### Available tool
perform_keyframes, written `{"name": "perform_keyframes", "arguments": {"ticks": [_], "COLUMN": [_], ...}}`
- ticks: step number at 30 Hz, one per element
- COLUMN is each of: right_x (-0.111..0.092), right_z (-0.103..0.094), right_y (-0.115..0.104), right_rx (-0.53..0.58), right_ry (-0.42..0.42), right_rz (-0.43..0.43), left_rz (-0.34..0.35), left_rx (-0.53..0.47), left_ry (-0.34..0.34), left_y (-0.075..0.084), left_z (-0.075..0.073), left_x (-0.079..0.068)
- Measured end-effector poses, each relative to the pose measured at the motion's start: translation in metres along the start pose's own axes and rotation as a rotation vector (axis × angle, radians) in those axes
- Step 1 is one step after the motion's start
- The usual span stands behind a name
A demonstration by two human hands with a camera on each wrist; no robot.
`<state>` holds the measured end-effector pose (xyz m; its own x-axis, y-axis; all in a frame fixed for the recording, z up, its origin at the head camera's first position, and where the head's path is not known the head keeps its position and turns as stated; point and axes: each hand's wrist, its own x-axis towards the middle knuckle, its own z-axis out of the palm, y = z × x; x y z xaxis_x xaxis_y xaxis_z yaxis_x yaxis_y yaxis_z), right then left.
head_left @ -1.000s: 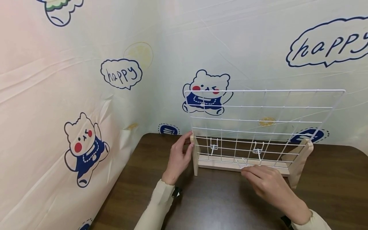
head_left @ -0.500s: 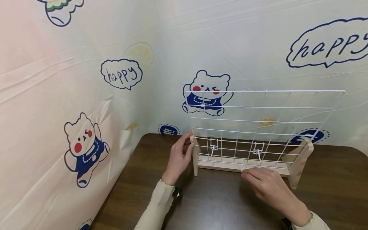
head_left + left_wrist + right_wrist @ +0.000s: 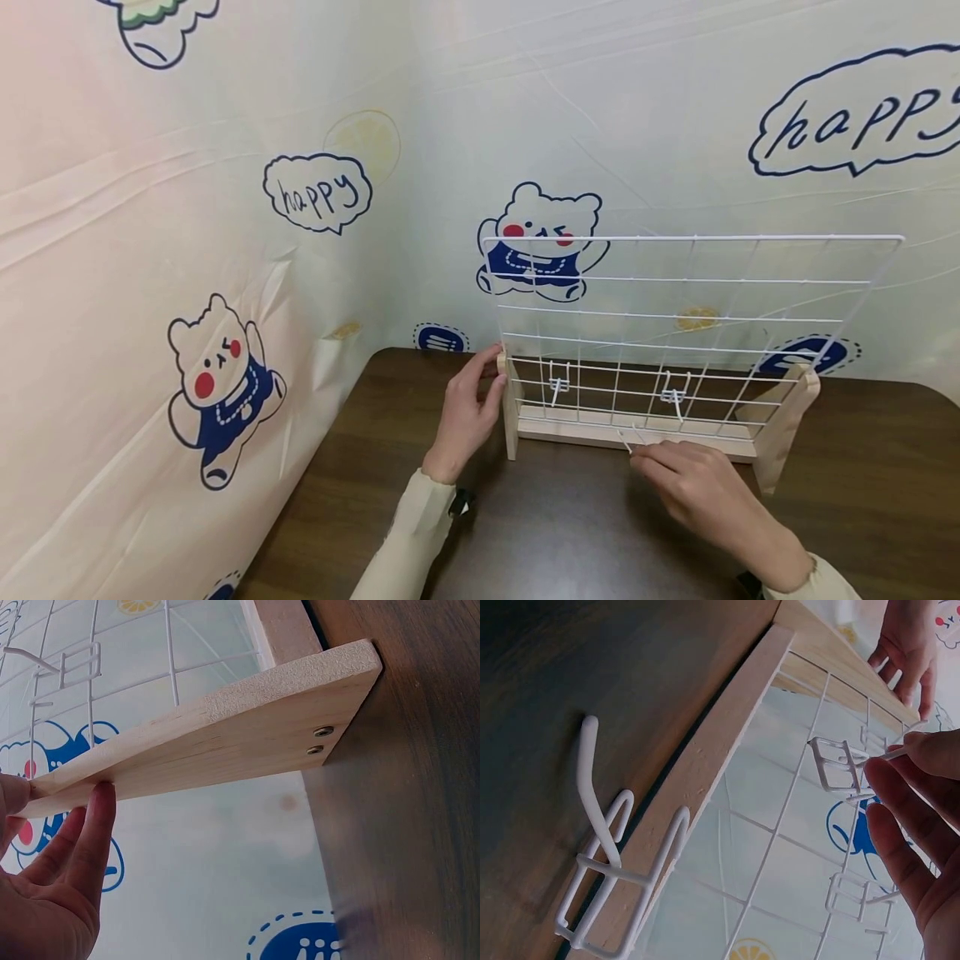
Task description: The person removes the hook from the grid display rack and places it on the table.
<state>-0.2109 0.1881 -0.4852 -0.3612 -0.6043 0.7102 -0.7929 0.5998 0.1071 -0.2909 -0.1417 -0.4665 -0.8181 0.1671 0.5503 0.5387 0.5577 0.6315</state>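
A white wire grid rack (image 3: pixel 615 340) stands upright in a wooden base. My left hand (image 3: pixel 467 412) holds the top of its left wooden upright (image 3: pixel 217 742), thumb on one side and fingers on the outer face. Just in front of the base my right hand (image 3: pixel 701 483) pinches a white wire hook (image 3: pixel 836 765) by its peg, with the hook's thin prongs pointing toward the grid. Two similar hooks hang on the grid, a left hook (image 3: pixel 558 385) and a right hook (image 3: pixel 672 396). In the right wrist view, another white hook (image 3: pixel 600 900) shows large in the foreground; its support cannot be told.
The brown wooden table (image 3: pixel 570 533) runs beneath the rack. Behind and to the left hangs a pale printed cloth (image 3: pixel 420 125) with bears and lettering. The right wooden upright (image 3: pixel 787 425) stands beyond my right hand.
The pinched hook has tilted and its prongs have shifted slightly down, away from the grid wires. My left hand stays on the upright; the rack has hardly moved.
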Motion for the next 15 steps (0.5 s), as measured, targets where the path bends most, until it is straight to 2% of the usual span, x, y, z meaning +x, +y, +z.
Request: {"name": "perform_keyframes", "arguments": {"ticks": [5,15], "right_x": [-0.0007,-0.0027], "right_z": [0.0021,0.0038], "right_y": [0.0,0.0009], "right_rx": [-0.005,-0.009], "right_ry": [0.002,-0.033], "right_rz": [-0.006,0.011], "left_rz": [-0.015,-0.002], "left_rx": [-0.017,-0.014], "left_ry": [-0.012,-0.002], "left_y": [0.0005,0.0002], "left_z": [-0.0001,-0.0001], "left_x": [0.0002,0.0005]}}
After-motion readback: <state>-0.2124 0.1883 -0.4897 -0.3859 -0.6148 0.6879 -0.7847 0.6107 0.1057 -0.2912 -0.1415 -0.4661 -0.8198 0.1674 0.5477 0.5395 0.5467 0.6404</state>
